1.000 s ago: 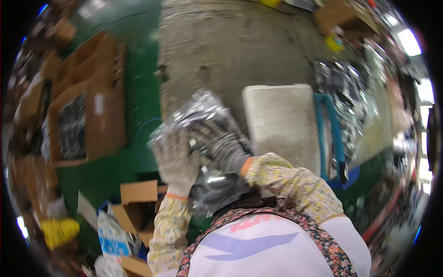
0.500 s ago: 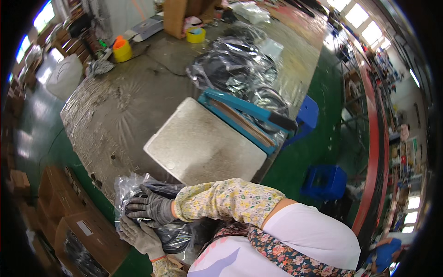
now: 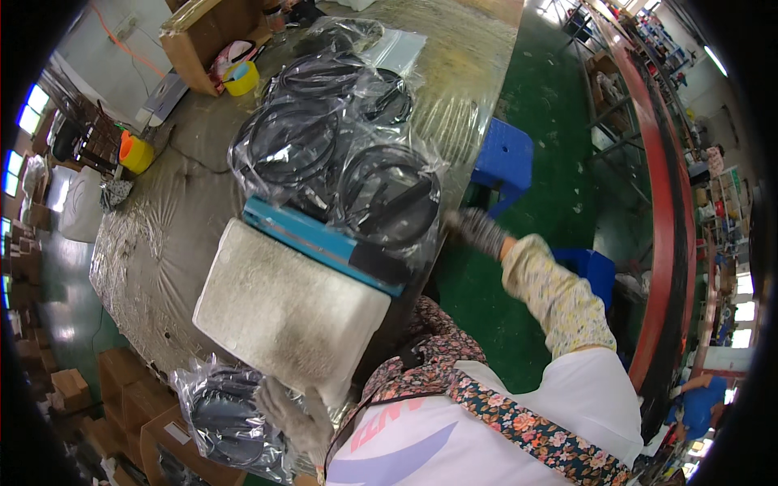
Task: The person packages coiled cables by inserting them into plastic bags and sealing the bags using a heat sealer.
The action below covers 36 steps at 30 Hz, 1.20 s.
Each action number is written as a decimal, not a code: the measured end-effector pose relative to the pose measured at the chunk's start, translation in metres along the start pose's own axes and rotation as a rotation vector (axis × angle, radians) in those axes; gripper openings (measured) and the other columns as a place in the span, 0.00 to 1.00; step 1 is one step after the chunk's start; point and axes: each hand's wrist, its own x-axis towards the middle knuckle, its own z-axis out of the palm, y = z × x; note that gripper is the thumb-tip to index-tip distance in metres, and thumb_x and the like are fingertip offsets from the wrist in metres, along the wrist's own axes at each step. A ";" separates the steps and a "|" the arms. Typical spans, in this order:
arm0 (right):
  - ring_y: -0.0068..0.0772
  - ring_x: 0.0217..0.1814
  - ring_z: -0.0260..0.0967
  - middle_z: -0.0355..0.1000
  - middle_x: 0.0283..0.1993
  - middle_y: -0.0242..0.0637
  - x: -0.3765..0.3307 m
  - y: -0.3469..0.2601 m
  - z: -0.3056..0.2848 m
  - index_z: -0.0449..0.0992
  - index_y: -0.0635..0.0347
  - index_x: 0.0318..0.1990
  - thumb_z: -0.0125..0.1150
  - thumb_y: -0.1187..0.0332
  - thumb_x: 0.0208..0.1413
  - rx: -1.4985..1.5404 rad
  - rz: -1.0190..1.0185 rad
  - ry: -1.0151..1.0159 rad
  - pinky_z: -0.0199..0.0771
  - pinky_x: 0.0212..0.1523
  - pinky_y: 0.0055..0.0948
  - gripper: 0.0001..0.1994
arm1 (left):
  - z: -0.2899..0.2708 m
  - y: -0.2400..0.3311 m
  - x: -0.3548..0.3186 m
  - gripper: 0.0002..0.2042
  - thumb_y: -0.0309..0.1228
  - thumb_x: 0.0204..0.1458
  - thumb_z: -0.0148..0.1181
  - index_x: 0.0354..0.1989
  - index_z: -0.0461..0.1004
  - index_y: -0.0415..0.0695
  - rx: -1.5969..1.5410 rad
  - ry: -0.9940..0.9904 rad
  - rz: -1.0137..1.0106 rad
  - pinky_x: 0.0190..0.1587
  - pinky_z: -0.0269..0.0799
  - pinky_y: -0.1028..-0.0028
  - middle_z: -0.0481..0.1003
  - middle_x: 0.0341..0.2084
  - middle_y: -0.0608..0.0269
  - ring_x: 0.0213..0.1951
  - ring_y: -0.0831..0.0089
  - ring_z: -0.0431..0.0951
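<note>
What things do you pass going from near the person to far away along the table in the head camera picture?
Left hand on a bag of black cables → pale foam block → blue bar tool → clear bags of coiled black cables → yellow tape roll → cardboard box.

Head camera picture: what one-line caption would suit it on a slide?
Gloved left hand holds a clear bag of black cables while right hand reaches the bagged cable coils on the table.
</note>
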 end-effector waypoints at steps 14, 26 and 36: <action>0.27 0.44 0.73 0.76 0.44 0.35 0.237 0.078 -0.154 0.71 0.59 0.54 0.69 0.61 0.52 0.122 0.143 -0.891 0.75 0.46 0.32 0.23 | 0.043 0.171 0.044 0.28 0.37 0.54 0.58 0.62 0.62 0.38 0.046 -0.041 -0.256 0.66 0.47 0.53 0.64 0.59 0.45 0.63 0.49 0.58; 0.23 0.37 0.73 0.77 0.33 0.32 0.133 -0.155 -0.158 0.78 0.61 0.36 0.68 0.64 0.52 0.237 -0.378 -0.542 0.73 0.40 0.25 0.11 | 0.046 0.118 0.016 0.29 0.35 0.50 0.63 0.59 0.64 0.35 -0.051 0.132 -0.213 0.62 0.58 0.57 0.70 0.54 0.44 0.56 0.48 0.68; 0.19 0.23 0.67 0.68 0.20 0.27 -0.002 -0.444 -0.076 0.76 0.63 0.27 0.65 0.67 0.52 -0.176 -1.125 -0.802 0.65 0.20 0.22 0.09 | -0.034 0.112 0.068 0.40 0.28 0.45 0.68 0.66 0.52 0.33 -0.562 0.015 0.146 0.65 0.56 0.63 0.63 0.60 0.45 0.64 0.56 0.60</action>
